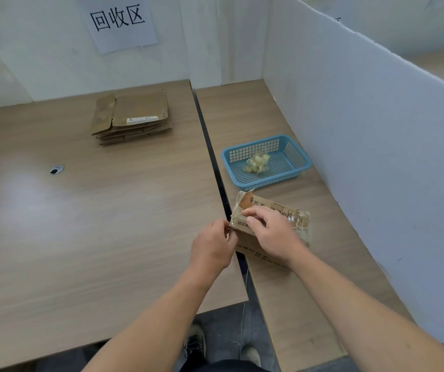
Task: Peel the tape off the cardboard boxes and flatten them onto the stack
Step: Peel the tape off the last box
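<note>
Pinching tape at box L edge w/ left hand, right hand gripping box top.

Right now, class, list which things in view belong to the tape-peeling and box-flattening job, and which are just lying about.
Job: cardboard box in hand; stack of flattened boxes; blue basket holding wadded tape.
Lying about: wall sign; cable hole; white partition.

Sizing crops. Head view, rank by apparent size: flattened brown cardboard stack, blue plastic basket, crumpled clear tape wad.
Largest, alike, unranked: blue plastic basket, flattened brown cardboard stack (farther).
Smallest: crumpled clear tape wad.
</note>
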